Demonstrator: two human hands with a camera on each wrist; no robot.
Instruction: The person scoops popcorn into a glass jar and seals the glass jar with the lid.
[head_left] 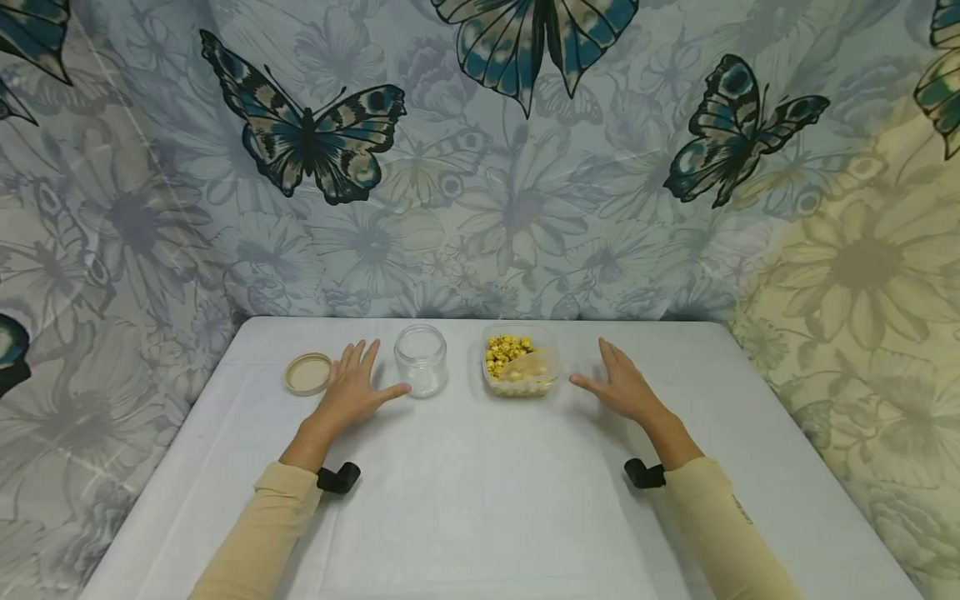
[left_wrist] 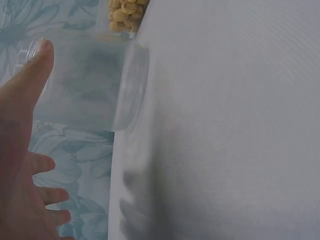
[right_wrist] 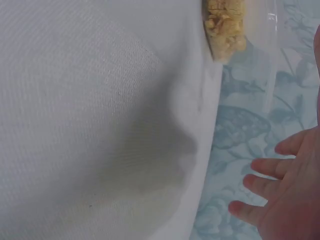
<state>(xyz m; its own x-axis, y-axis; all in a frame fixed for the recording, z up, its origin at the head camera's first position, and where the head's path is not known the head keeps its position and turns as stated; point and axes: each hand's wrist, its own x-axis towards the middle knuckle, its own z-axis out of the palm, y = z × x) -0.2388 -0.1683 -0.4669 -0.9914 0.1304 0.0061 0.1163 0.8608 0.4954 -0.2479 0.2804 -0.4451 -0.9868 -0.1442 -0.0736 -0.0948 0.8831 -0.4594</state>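
My left hand [head_left: 351, 393] is held over the table's left part, fingers spread and thumb stretched toward a clear, uncovered jar [head_left: 421, 360]. To its left lies a round lid with a gold rim [head_left: 288, 377], partly behind the fingers. Right of the jar stands a clear plastic container [head_left: 553, 360] of yellow popcorn-like pieces [head_left: 507, 348], with a pale, scoop-like item [head_left: 525, 367] on top. My right hand [head_left: 624, 392] hovers to the container's right, its fingers extended and apart from it. In the left wrist view the thumb overlaps the jar [left_wrist: 85, 85]; contact is unclear.
A white cloth covers the table [head_left: 480, 492]. Directly behind it hangs a floral backdrop with butterflies [head_left: 307, 142]. Each wrist wears a small black device, one on the left [head_left: 339, 478] and one on the right [head_left: 643, 474].
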